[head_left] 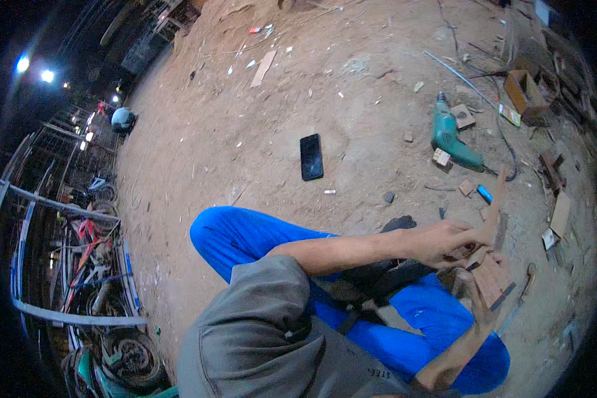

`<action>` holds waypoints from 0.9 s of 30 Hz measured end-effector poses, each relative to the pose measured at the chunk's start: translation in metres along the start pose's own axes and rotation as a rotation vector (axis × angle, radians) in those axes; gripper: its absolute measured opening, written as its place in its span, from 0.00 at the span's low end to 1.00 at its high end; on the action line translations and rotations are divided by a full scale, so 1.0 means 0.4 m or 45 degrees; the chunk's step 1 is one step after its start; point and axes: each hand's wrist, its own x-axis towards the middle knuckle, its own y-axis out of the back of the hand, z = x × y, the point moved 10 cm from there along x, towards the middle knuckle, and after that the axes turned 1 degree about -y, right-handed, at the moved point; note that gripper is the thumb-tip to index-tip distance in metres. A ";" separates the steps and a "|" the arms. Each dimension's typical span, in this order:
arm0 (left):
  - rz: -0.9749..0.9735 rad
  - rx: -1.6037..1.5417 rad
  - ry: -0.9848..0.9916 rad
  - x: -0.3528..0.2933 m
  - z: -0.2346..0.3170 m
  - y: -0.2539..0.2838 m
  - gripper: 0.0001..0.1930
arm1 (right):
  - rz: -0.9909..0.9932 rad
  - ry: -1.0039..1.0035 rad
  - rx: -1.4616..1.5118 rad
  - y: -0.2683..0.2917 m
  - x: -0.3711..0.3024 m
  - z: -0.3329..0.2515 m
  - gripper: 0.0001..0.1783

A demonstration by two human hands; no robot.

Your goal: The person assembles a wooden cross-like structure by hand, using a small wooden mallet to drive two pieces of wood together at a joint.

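Note:
My left hand [443, 243] reaches across to the right, its fingers curled closed at the lower end of a thin wooden strip [497, 207]. That strip points up and away from me. Just below it is a flat wooden block [492, 278] with a dark edge, tilted over my right knee. My right hand [476, 302] comes up from below and is closed against the near side of this block; some of its fingers are hidden. The two hands are close together. What lies between the left fingertips is partly covered.
On the dirt floor lie a black phone [311, 157], a green corded drill [450, 136], a blue lighter-like piece [484, 194] and wood scraps. An open cardboard box [527, 93] stands far right. Motorbikes [106, 292] stand behind metal rails at left.

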 end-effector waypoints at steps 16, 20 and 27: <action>0.028 0.079 -0.182 0.001 0.026 0.011 0.29 | 0.109 0.419 -0.431 -0.003 0.012 -0.012 0.13; 0.118 0.138 -0.281 0.000 0.032 0.013 0.29 | 0.100 0.389 -0.395 0.006 0.009 -0.001 0.16; 0.129 0.072 -0.085 -0.002 0.011 0.036 0.33 | 0.107 0.763 -0.907 0.028 -0.018 0.050 0.27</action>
